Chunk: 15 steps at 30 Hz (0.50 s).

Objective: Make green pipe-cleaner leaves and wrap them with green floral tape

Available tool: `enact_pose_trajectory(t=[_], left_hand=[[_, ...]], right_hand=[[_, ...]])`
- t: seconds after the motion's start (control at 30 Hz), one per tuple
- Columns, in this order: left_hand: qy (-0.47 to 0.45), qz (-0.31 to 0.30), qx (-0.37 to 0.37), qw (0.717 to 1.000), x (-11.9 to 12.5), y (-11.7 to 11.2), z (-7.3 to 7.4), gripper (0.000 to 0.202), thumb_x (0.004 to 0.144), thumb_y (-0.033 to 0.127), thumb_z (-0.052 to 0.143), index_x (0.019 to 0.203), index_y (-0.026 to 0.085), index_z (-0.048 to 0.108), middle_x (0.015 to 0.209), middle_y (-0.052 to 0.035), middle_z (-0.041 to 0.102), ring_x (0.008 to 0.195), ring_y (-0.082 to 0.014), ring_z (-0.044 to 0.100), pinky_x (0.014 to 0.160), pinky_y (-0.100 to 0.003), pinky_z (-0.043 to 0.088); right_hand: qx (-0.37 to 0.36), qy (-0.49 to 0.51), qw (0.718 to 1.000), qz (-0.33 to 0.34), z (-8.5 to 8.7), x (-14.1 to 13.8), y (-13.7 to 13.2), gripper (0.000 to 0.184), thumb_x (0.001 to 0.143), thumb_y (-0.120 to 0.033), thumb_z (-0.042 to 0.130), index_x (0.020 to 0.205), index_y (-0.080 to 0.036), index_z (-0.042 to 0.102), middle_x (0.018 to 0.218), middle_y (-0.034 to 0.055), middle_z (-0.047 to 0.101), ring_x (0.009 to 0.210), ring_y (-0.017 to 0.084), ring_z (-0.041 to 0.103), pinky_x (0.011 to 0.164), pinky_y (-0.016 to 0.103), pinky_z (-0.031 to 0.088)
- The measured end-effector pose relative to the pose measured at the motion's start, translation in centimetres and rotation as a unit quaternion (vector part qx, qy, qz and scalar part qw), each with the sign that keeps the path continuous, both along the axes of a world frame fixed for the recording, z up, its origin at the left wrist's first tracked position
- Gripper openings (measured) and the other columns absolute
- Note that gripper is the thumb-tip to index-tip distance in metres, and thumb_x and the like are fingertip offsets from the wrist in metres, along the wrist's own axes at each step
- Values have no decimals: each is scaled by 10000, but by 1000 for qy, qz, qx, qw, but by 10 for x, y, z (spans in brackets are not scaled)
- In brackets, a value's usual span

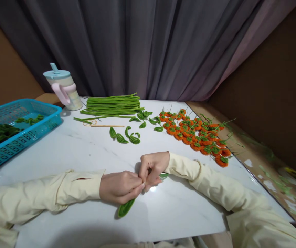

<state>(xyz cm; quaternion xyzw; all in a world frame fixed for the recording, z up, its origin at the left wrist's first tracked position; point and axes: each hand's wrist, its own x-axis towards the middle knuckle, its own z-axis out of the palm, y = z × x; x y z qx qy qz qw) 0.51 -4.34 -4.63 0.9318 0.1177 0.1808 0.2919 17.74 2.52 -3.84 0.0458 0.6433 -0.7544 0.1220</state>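
Note:
My left hand (122,186) is closed, with a green pipe-cleaner leaf (126,208) sticking out below its fingers towards the table's front. My right hand (153,169) pinches right against the left fingertips; whatever lies between its fingers is hidden. A bit of green (164,175) shows behind the right hand, too covered to name. Beyond both hands lie several finished-looking green leaves (122,138) and a curled green strip (127,131). Farther back sits another small cluster of leaves (143,115).
A bundle of green pipe cleaners (113,105) lies at the back, with a thin wooden stick (108,126) before it. Several orange pipe-cleaner pieces with green tops (189,132) cover the right side. A blue basket (34,132) and a lidded cup (73,98) stand left.

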Motion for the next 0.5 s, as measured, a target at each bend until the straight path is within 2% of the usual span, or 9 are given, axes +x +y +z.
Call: enact_pose_trajectory(t=[0.5], left_hand=[[-38,16,13,999,0,-3,-2,245,898,173,238,655,211,242,549,-8,453,510,-135,397,521,-234,384]], right_hand=[[-26,1,1000,4,1,-1,0,320,695,-333,750,635,-54,607,414,-29,467,373,49,390,375,170,280]])
